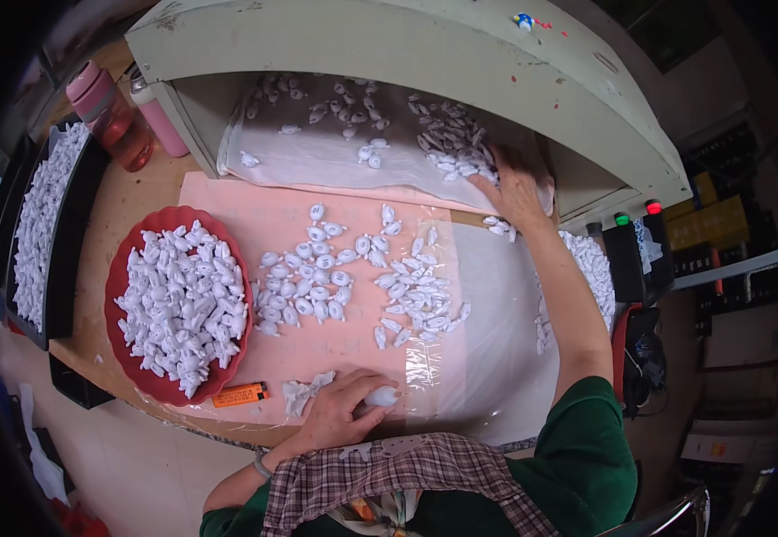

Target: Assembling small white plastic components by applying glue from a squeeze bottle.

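Note:
My left hand [346, 413] rests at the near edge of the table, curled around a small whitish, rounded piece with a narrow tip [381, 396]; it looks like a little squeeze bottle, but I cannot be sure. Beside that hand lies a crumpled white tissue [306, 392]. My right hand [516, 191] reaches into the grey-green box, thumb and fingers apart, at the right edge of a pile of small white moulded figures [457, 148]. Its fingertips are partly hidden in shadow among them. More white figures [313, 273] with dark oval marks lie in groups on the pink table sheet [353, 349].
A red scalloped bowl [113, 309] full of white figures stands left, an orange box-shaped item [240, 395] beside it. Two pink bottles [107, 116] and a black tray [86, 192] stand farther left. The box's front panel [389, 58] overhangs the back. Another white heap [590, 268] lies right.

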`<state>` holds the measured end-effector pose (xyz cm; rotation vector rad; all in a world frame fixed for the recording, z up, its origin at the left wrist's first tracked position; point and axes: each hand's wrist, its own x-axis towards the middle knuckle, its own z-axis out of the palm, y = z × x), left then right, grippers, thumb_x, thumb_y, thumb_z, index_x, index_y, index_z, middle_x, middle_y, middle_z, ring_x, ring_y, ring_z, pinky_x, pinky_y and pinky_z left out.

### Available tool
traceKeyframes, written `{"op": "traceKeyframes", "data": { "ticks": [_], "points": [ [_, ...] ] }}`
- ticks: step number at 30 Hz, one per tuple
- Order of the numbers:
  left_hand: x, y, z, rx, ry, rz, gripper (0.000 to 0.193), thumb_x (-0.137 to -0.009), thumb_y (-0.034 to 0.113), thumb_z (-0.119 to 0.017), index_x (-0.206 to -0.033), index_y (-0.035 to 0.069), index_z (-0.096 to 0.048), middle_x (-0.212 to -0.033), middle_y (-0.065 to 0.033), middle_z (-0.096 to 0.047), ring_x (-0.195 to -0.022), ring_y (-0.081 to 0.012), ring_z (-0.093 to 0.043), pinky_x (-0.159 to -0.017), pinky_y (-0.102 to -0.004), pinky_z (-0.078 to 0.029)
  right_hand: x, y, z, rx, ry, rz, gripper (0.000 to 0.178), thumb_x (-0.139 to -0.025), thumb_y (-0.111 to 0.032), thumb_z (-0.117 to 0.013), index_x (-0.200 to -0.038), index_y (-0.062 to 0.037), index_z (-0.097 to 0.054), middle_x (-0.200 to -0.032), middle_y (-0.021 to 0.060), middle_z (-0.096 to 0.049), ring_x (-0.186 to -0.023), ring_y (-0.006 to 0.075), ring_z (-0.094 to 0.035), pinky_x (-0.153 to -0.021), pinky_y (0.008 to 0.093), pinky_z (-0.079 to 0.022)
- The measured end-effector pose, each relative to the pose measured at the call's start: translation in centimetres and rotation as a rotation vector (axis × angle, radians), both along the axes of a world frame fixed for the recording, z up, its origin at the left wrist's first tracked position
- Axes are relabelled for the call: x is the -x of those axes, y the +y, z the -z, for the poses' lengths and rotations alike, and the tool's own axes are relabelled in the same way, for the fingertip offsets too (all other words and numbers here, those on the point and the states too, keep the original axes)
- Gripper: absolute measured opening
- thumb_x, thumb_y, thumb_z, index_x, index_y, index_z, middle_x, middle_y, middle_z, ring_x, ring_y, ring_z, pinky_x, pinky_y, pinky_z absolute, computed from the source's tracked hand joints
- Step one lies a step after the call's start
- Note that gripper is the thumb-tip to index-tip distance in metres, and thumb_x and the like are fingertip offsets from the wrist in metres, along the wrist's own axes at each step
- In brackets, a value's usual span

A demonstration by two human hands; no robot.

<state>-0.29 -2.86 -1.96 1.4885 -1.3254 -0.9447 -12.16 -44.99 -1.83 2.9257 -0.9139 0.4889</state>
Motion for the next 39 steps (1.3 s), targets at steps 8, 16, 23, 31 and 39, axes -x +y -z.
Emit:
{"op": "traceKeyframes", "data": {
  "ticks": [8, 16, 23, 31, 39],
  "points": [
    [-0.2, -0.5, 0.3, 0.023, -0.003, -0.018, 0.035, -0.074, 0.008, -0.075, -0.107, 0.007, -0.064, -0.107, -0.0115, -0.064, -0.096, -0.0262, -0.064, -0.081, -0.0328, -0.051, -1.3, -0.9, -1.0, -0.024, 0.095, 0.071, 0.061, -0.087, -0.047, -0.056, -0.134, -0.0096, -0.043, -0.107, 0.0269, -0.060, -0.095, 0.0438, -0.059, -0.083, 0.0470, -0.049],
    [0.1, -0.3, 0.4, 0.043, 0.004, -0.007, 0.034, -0.074, 0.008, -0.074, -0.106, 0.007, -0.064, -0.106, -0.0110, -0.064, -0.095, -0.0260, -0.064, -0.081, -0.0326, -0.052, -0.8, -2.2, 0.7, 0.062, -0.263, -0.060, 0.036, -0.081, -0.021, -0.065, -0.115, -0.0078, -0.059, -0.093, 0.0236, -0.064, -0.084, 0.0378, -0.065, -0.074, 0.0415, -0.052],
    [0.0, 0.0, 0.5, 0.037, 0.007, -0.014, 0.034, -0.074, 0.008, -0.074, -0.106, 0.006, -0.064, -0.105, -0.0105, -0.065, -0.094, -0.0262, -0.065, -0.079, -0.0326, -0.052, 0.2, 8.3, -4.1, -0.561, -0.507, 0.049, 0.019, -0.081, -0.008, -0.065, -0.100, -0.0033, -0.064, -0.086, 0.0053, -0.064, -0.075, 0.0089, -0.055, -0.070, 0.0243, -0.046],
    [0.2, -0.1, -0.3, -0.002, 0.062, -0.029, 0.034, -0.075, 0.008, -0.072, -0.108, 0.005, -0.063, -0.107, -0.0111, -0.064, -0.095, -0.0267, -0.063, -0.082, -0.0318, -0.051, 1.1, 20.5, -0.2, -0.292, -0.382, -0.322, 0.030, -0.075, -0.005, -0.070, -0.103, -0.0020, -0.062, -0.097, 0.0122, -0.061, -0.083, 0.0263, -0.061, -0.070, 0.0317, -0.050],
    [0.6, 0.6, -0.5, 0.079, 0.077, -0.066, 0.033, -0.078, 0.005, -0.068, -0.111, 0.003, -0.062, -0.105, -0.0108, -0.063, -0.094, -0.0238, -0.063, -0.078, -0.0305, -0.052, 2.3, 23.7, -1.8, -0.271, -0.225, -0.400, 0.033, -0.080, -0.017, -0.065, -0.110, -0.0021, -0.062, -0.118, 0.0174, -0.056, -0.107, 0.0324, -0.054, -0.091, 0.0386, -0.043]
  ]
}}
